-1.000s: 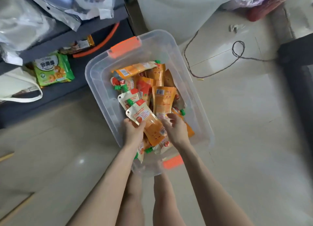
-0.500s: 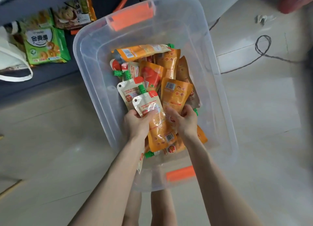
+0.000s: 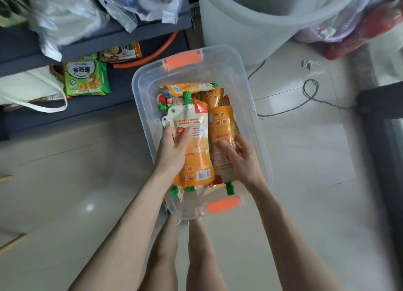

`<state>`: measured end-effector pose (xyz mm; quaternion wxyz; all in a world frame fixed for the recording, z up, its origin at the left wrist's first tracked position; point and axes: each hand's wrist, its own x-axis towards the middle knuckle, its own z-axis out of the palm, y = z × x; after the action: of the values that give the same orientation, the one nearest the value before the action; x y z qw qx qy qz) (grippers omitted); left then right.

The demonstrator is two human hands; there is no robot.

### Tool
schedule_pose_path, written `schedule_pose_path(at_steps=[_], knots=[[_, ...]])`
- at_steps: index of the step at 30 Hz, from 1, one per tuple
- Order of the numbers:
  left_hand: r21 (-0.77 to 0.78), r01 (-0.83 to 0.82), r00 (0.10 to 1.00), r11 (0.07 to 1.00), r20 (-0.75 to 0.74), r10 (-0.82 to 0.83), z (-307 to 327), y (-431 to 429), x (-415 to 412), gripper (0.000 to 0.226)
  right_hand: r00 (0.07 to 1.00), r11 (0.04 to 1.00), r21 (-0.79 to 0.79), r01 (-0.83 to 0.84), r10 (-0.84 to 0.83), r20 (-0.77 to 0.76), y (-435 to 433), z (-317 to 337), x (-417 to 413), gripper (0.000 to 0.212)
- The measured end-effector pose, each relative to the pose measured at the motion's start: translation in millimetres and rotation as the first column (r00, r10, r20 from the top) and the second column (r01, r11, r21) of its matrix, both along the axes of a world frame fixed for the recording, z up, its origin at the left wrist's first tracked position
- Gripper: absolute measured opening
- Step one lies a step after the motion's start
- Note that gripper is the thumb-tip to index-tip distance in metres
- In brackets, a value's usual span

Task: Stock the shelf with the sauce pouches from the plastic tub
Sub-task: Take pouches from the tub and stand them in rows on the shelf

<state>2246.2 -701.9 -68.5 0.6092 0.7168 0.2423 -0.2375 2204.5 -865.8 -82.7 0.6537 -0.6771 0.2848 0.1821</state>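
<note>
- The top sauce pouch [image 3: 193,138] lies on the heap in the plastic tub [image 3: 139,107]. Its slick film may slip from a one-sided grip.
- Neighbouring pouches could snag and spill out.
- The left hand [image 3: 172,153] grips it, thumb across its face.
- The right hand [image 3: 242,159], fingers spread, rests on an orange pouch [image 3: 222,124].
- The shelf [image 3: 122,81] sits apart, to the left.

The plastic tub [image 3: 139,98] is clear, with bright orange latches [image 3: 182,60]. The top sauce pouch [image 3: 193,138] is cream above and orange below, with red print, a white barcode patch [image 3: 203,175] and a green cap [image 3: 186,96]. The shelf [image 3: 122,84] is dark grey, the snack packet [image 3: 86,77] on it green. The floor tiles [image 3: 87,170] are pale beige.
</note>
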Motion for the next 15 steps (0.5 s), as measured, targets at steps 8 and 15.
schedule_pose_path(at_steps=[8, 15], knots=[[-0.101, 0.159, 0.987, 0.982, 0.053, -0.154, 145.4, 58.2, -20.9, 0.02, 0.963, 0.959, 0.107, -0.264, 0.257, 0.08, 19.0, 150.2, -17.2, 0.043], [-0.006, 0.128, 0.973, 0.992, 0.194, -0.124, 249.9, 139.8, -50.2, 0.014, 0.819, 0.831, -0.046, -0.554, 0.554, 0.148, 69.2, 250.9, -23.9, 0.042]])
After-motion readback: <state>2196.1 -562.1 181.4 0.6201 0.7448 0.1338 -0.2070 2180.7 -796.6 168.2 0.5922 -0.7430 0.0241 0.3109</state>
